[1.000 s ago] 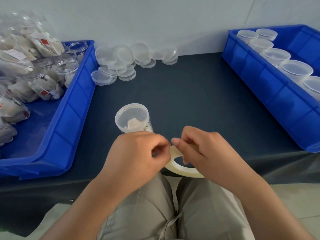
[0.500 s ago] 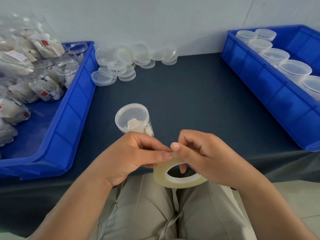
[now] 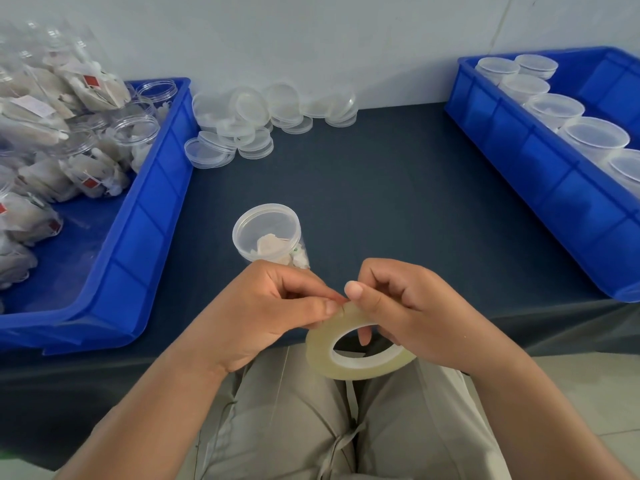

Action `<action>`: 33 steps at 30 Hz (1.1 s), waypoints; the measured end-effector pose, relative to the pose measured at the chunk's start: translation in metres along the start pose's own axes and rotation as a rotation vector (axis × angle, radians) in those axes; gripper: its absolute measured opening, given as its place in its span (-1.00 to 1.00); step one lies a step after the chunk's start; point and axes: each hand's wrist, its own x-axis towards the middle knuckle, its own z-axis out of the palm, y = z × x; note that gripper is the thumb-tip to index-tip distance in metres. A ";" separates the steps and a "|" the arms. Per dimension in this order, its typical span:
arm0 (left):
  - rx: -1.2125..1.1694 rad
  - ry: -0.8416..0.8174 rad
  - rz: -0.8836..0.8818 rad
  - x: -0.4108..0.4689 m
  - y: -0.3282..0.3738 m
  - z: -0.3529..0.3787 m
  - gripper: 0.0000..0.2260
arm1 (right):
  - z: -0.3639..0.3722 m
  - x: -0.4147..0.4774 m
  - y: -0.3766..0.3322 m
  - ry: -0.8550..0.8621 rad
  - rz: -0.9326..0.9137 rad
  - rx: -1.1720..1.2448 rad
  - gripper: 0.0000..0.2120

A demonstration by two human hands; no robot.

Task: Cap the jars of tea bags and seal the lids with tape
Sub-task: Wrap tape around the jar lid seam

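The roll of clear tape (image 3: 360, 370) hangs over the person's lap at the table (image 3: 398, 202) edge. The right hand (image 3: 408, 313) is curled round it, one finger through the core. The left hand (image 3: 263, 313) pinches thumb to forefinger at the roll's top, likely on the free end. Tape this thin is limp and clingy, so it is best held by its tip. The capped jar of tea bags (image 3: 266, 233) stands just beyond the hands. It looks light and tippy, so grip its body. Blue bins (image 3: 138, 237) flank the table.

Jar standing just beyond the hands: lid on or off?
On. A clear lid covers the mouth of the jar, its rim overlapping the wall; tea bags show through it.
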 end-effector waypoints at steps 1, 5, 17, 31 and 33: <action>-0.012 -0.010 0.001 0.000 -0.002 0.001 -0.81 | 0.000 0.000 0.000 0.001 0.003 0.009 -0.60; -0.016 -0.020 0.023 -0.003 -0.003 0.002 -0.82 | -0.001 0.000 0.000 0.005 -0.004 -0.004 -0.60; -0.057 -0.031 0.005 0.000 -0.001 -0.001 -0.81 | 0.000 0.001 -0.002 0.006 0.002 -0.007 -0.61; -0.048 -0.035 0.016 -0.001 0.000 0.000 -0.80 | 0.001 0.002 0.000 0.006 0.004 0.011 -0.59; -0.055 -0.034 0.015 -0.001 0.000 0.000 -0.81 | 0.001 0.002 0.000 0.004 0.002 0.004 -0.59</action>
